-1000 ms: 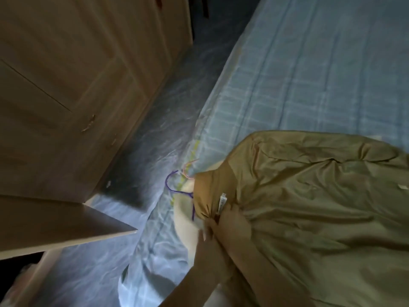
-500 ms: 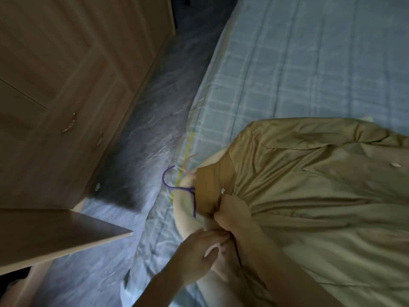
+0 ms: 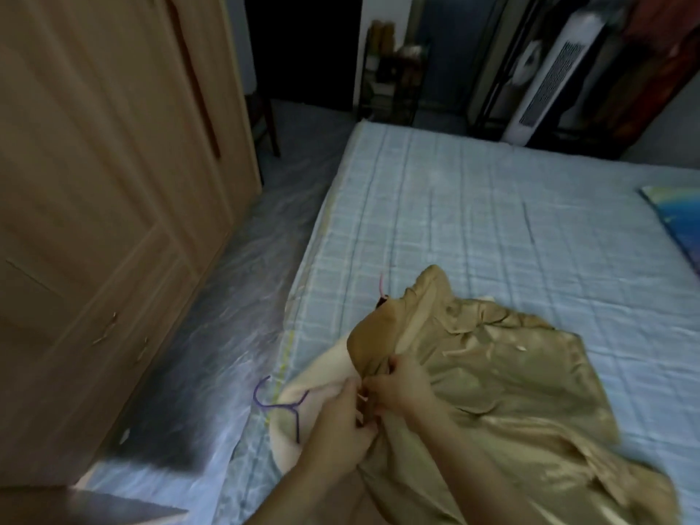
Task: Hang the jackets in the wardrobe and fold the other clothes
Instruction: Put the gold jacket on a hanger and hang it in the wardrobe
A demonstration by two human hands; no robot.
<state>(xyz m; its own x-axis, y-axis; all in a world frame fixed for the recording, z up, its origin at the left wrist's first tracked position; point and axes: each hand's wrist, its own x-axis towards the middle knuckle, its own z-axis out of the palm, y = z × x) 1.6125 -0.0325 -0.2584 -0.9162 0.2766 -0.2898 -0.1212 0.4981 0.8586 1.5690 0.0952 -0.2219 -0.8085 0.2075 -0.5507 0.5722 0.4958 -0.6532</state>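
- We see the olive-gold jacket [image 3: 503, 377] lying spread and rumpled on the bed [image 3: 473, 221], near its left edge, shiny lining facing up.
- Our left hand [image 3: 341, 430] has its fingers curled in, pinching the jacket's fabric near the collar.
- Our right hand [image 3: 397, 388] sits just beside the left, almost touching it, fingers also curled around a fold of the same jacket at the brown collar area.
- A cream garment [image 3: 314, 377] lies under the jacket's collar end, poking out toward the bed's edge.
- A purple hanger [image 3: 280, 401] rests on that cream garment, its hook reaching past the mattress edge.
- A pink hanger hook [image 3: 381, 284] sticks up just behind the collar.
- The wooden wardrobe [image 3: 113, 183] stands to the left across a strip of plastic-covered floor [image 3: 235, 297]; the visible doors look closed, and a wooden panel edge juts in at the lower left.
- A white tower fan [image 3: 545, 73] stands beyond the bed's far end, and a blue patterned item [image 3: 678, 217] lies at the bed's right edge.
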